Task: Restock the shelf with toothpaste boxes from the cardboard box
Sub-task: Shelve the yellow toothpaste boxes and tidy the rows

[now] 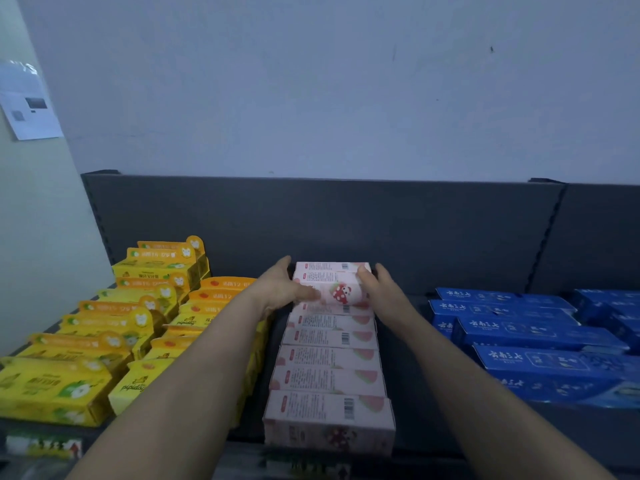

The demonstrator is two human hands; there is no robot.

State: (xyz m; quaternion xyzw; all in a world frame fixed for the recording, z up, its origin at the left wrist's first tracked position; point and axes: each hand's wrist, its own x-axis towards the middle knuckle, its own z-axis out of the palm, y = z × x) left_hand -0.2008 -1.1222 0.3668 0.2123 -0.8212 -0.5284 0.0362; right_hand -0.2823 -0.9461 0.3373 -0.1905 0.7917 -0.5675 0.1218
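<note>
A row of several pink toothpaste boxes (329, 362) runs from the shelf's front edge toward the back. At the row's far end, a stack of pink boxes (337, 287) with a red cartoon figure on its face is held between both hands. My left hand (282, 287) grips its left end, thumb across the front. My right hand (379, 287) grips its right end, thumb on top. The cardboard box is out of view.
Yellow and orange toothpaste boxes (114, 330) fill the shelf's left part. Blue boxes (530, 337) lie on the right. A dark back panel (329, 223) stands behind. A bare strip of dark shelf (408, 375) lies between the pink and blue rows.
</note>
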